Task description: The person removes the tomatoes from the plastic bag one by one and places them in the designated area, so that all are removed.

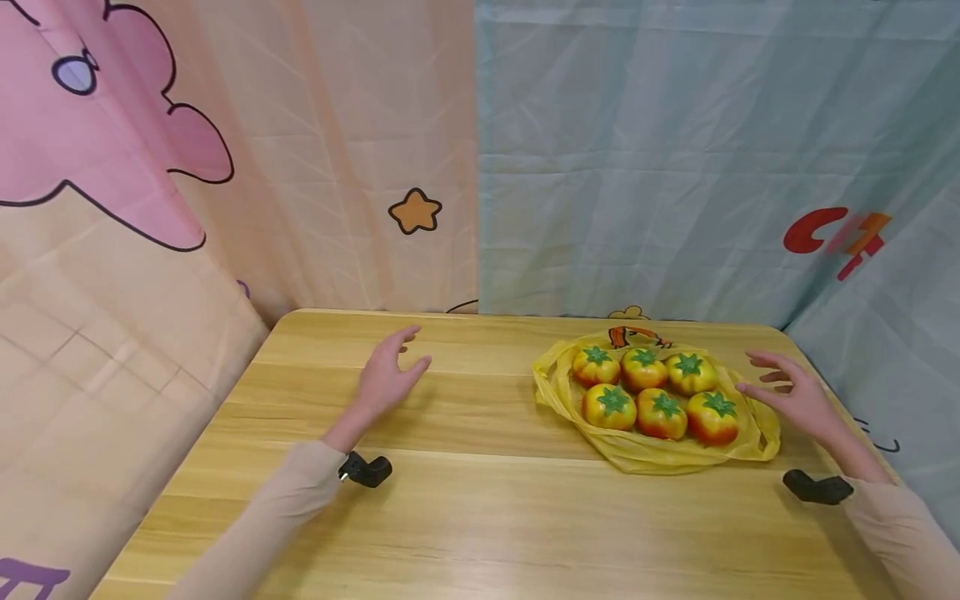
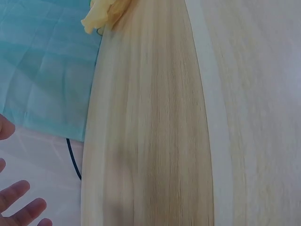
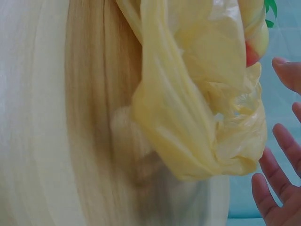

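Observation:
Several yellow and red tomatoes (image 1: 662, 413) with green star-shaped tops lie in two rows on a spread-out yellow plastic bag (image 1: 645, 457). My right hand (image 1: 798, 398) is held just right of the bag, its fingers loosely bent and gripping nothing. In the right wrist view, the fingertips come close to the crumpled bag (image 3: 183, 117); whether they touch it I cannot tell. Well to the left of the bag, my left hand (image 1: 386, 375) hovers over the table with thumb and fingers apart, holding nothing. One tomato (image 3: 256, 33) shows partly at that view's top edge.
The wooden table (image 1: 465, 517) has its back edge against hanging curtains, peach (image 1: 337, 150) on the left and pale blue (image 1: 637, 167) on the right. A black wrist device (image 1: 366, 470) is on the left forearm, another (image 1: 817, 487) on the right.

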`<state>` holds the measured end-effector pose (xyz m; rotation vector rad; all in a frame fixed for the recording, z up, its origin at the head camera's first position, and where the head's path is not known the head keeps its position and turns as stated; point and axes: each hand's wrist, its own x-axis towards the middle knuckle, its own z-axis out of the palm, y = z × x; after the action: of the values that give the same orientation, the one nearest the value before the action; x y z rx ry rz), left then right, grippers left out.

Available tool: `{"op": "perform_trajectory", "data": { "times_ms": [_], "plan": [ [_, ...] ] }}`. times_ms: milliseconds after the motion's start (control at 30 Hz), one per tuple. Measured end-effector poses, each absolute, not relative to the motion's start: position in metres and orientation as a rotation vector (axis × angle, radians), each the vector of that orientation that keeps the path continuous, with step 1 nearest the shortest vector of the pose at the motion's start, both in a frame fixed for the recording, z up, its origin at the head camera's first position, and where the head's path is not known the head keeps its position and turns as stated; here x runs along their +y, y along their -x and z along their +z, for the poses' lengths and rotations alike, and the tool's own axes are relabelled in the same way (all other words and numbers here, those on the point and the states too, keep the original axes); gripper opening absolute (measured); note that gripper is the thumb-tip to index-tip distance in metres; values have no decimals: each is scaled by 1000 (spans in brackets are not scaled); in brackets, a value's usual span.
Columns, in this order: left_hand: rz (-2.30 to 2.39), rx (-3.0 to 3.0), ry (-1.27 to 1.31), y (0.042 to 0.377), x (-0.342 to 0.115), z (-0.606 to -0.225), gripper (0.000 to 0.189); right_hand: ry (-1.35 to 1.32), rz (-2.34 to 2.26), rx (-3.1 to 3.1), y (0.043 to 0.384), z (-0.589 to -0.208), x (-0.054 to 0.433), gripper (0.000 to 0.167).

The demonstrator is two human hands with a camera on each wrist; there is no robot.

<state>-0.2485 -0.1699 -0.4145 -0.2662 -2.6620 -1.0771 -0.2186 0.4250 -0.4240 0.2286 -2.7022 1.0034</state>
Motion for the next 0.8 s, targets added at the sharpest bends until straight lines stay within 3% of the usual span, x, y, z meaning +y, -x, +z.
{"op": "perform_trajectory", "data": {
  "times_ms": [800],
  "plan": [
    [-1347,-2574,329,245,-104,-411,54,-315,1097,-2733,221,-445,423,50]
  ]
}}
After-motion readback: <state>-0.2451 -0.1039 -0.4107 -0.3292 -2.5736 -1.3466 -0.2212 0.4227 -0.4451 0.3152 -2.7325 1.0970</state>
